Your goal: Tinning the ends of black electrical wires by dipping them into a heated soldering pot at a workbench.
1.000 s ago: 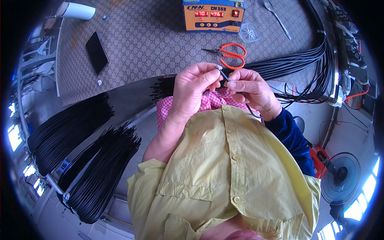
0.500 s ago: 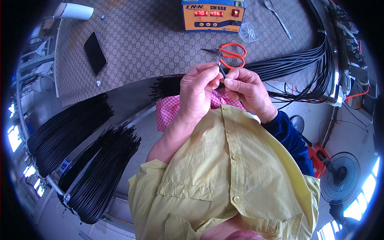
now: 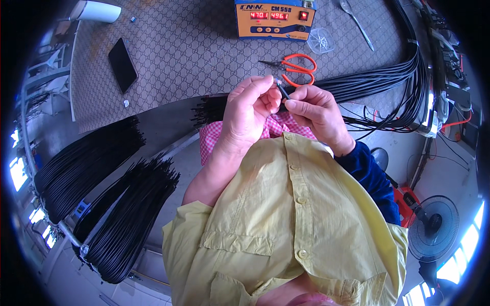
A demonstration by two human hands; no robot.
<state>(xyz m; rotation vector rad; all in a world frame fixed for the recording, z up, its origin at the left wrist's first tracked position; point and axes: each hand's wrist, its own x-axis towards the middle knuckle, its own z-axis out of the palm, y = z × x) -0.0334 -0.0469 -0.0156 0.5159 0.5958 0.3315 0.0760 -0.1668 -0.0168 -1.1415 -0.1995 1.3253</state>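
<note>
Pinched between the thumb and fingers of my right hand [image 3: 319,113] is a black cable [image 3: 283,92], close to its end. The cable slants up and left to a small pale tip, too small to make out in detail. My left hand [image 3: 246,109] has its thumb and forefinger pressed together at that tip, with the other fingers curled beneath. Just beyond my hands, orange-handled scissors [image 3: 298,70] with dark, pointed blades lie on the patterned table cover [image 3: 189,46].
A soldering station [image 3: 275,20] with a lit display stands at the back, beside a clear plastic dish [image 3: 320,41] and a spoon [image 3: 357,25]. A phone [image 3: 123,65] lies left. Black cable bundles spread right [image 3: 377,76] and hang at left [image 3: 132,224]. A fan [image 3: 434,227] stands right.
My left thumb and forefinger have shifted up and slightly left, baring more of the cable's end. My right hand keeps its hold, and the view has shifted slightly.
</note>
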